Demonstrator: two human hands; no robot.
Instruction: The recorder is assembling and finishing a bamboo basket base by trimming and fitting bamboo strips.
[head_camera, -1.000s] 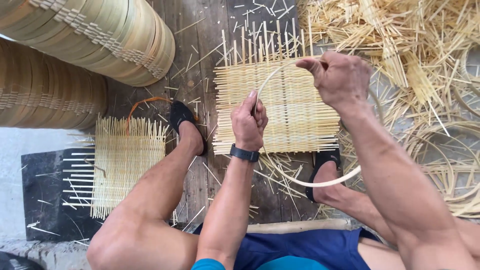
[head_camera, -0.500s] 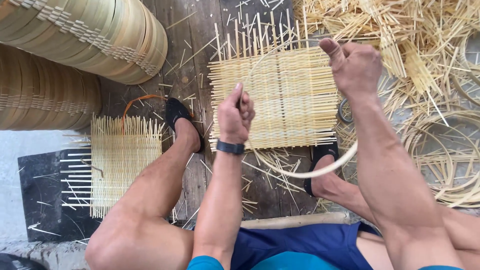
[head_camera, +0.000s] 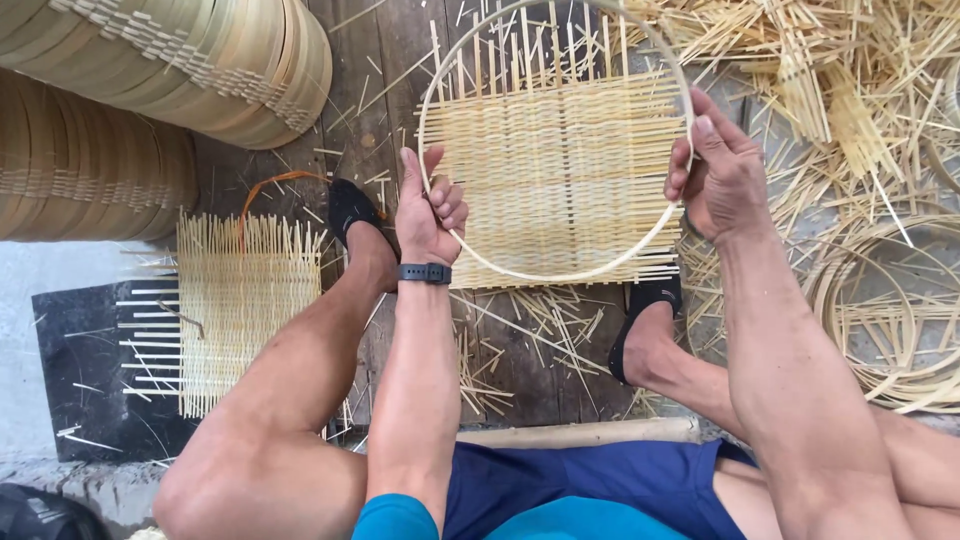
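One pale bamboo hoop (head_camera: 560, 275), thin and round, is gripped at opposite sides by closed fingers of the left hand (head_camera: 430, 215) and right hand (head_camera: 722, 180). Two woven bamboo mats are seen: one (head_camera: 560, 180) beneath the hoop, another (head_camera: 245, 310) left of the fingers.

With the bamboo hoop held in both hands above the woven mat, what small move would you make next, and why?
Probably lower the hoop flat onto the woven mat. The left hand and right hand grip it on opposite sides, and it is already roughly centred over the weave, with loose strip ends sticking out beyond it.
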